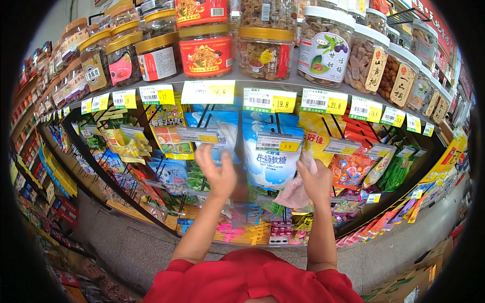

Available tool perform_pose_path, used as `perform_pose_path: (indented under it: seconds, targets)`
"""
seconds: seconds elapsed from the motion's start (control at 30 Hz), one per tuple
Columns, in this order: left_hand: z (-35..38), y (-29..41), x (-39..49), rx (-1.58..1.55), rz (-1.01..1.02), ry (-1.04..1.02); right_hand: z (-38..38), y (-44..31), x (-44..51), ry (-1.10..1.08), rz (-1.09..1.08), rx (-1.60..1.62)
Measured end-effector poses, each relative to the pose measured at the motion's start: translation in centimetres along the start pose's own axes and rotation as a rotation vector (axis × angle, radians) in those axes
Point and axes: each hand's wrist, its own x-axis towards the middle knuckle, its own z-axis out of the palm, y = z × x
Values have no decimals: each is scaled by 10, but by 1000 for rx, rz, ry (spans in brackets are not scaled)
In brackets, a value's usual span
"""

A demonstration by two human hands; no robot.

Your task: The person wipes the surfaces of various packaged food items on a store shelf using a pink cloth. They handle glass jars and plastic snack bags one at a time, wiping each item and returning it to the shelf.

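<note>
My right hand (315,181) grips a pink cloth (295,194), which hangs down beside the lower right of a blue and white bag of soft milk candy (272,164). My left hand (218,171), slightly blurred, is raised with its fingers apart and holds nothing. It is just in front of another blue bag (223,123) and below a price tag holder (197,135). Over the milk candy bag sits a clear price tag holder (279,142). A yellow candy bag (312,132) hangs behind and above my right hand.
Above runs a shelf edge (269,85) with price labels, bearing plastic jars (264,53) of dried fruit. More candy bags hang on hooks at both sides. Small toys and sweets lie on the wooden bottom shelf (212,234). Cardboard boxes (411,284) stand at the lower right.
</note>
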Motion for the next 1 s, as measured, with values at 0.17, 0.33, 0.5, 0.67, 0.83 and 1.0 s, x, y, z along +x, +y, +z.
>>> perform_pose_path:
  seconds: [0.17, 0.33, 0.5, 0.67, 0.83, 1.0]
  targets:
    - [-11, -49, 32, -34, -331, 88, -21, -20, -47, 54, -136, 145]
    - [-20, -63, 53, -377, -608, -194, -35, -35, -71, -103, -117, 288]
    - [-24, -69, 51, -626, -663, -254, -52, -45, -83, -159, 10, 713]
    - [-32, -59, 48, -737, -678, -174, -51, -42, -89, -218, 149, 848]
    - [-74, -28, 61, -974, -863, -278, -33, -39, -100, -388, 249, 758]
    - [-112, -1, 45, -1024, -1058, -334, -3, -38, -103, -452, 265, 614]
